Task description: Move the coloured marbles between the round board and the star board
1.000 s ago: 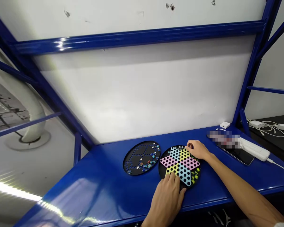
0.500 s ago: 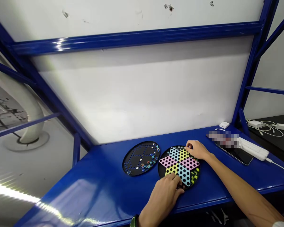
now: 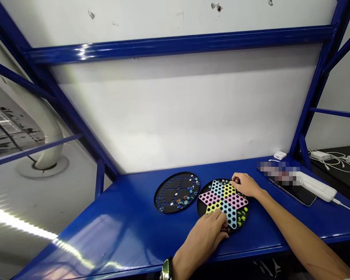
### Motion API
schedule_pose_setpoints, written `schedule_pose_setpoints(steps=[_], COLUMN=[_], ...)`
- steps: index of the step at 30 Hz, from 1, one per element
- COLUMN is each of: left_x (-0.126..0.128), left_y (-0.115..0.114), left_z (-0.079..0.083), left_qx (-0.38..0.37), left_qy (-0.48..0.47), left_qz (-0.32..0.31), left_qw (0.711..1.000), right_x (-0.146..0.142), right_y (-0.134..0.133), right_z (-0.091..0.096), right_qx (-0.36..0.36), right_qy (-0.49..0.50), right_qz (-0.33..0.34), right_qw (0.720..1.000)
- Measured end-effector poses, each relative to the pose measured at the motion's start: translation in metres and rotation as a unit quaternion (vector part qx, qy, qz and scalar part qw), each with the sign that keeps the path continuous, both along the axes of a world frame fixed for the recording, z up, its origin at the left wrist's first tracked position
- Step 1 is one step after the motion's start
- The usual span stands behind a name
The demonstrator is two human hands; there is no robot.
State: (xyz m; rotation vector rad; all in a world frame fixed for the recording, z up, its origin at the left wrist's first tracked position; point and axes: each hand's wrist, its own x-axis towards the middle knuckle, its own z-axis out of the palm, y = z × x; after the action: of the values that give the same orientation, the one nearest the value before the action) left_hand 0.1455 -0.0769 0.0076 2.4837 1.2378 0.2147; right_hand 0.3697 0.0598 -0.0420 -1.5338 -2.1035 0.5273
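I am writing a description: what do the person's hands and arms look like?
No gloves. By the left hand sits a watch-like wristband, dark with a shiny greenish part. The right hand shows no bracelet, and its forearm is mostly bare.

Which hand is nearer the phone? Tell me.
The right hand, at the far edge of the star board, left of the phone; the left hand is farther left, at the near edge.

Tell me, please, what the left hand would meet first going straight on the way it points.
Probably the star-patterned board; the left hand reaches over its near edge, though depth is unclear.
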Motion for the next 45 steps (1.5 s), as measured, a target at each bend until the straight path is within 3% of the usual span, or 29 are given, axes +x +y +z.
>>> schedule_pose_setpoints(steps=[5,10,14,18,23,26,28,30,35,39,45], left_x=[-0.014,-0.072,-0.124,-0.145,-0.113,-0.073,-0.047,-0.026,0.001,0.008,0.016], left_y=[0.008,0.037,0.058,0.063,0.049,0.028,0.014,0.003,-0.009,-0.009,-0.007], left_z=[0.011,0.024,0.017,0.008,0.022,0.031,0.031,0.027,0.016,0.008,-0.006], left_qx=[-0.034,0.011,-0.021,-0.058,0.009,-0.015,-0.033,-0.032,-0.001,-0.012,0.002], left_qy=[-0.063,-0.108,-0.093,-0.052,-0.044,-0.062,-0.056,-0.024,0.075,0.063,0.070], left_qz=[-0.006,0.129,0.227,0.235,0.200,0.102,0.036,0.008,0.019,0.025,0.130], left_qw=[0.997,0.986,0.969,0.969,0.979,0.993,0.997,0.999,0.997,0.998,0.989], right_x=[0.001,0.000,0.000,0.000,0.001,0.001,0.002,0.002,0.002,0.002,0.003], right_y=[0.000,-0.001,-0.002,-0.002,-0.002,-0.001,0.000,0.000,0.001,0.001,0.001], right_z=[0.001,0.003,0.004,0.004,0.004,0.003,0.002,0.001,0.001,0.000,0.000], right_qx=[-0.003,-0.012,-0.014,-0.012,-0.017,-0.014,-0.011,-0.007,-0.002,-0.004,0.000], right_qy=[0.000,0.003,0.004,0.004,0.004,0.000,-0.002,-0.003,-0.001,0.001,-0.003], right_qz=[-0.002,0.005,0.006,0.005,0.006,0.005,0.007,0.010,0.014,0.014,0.013], right_qw=[1.000,1.000,1.000,1.000,1.000,1.000,1.000,1.000,1.000,1.000,1.000])
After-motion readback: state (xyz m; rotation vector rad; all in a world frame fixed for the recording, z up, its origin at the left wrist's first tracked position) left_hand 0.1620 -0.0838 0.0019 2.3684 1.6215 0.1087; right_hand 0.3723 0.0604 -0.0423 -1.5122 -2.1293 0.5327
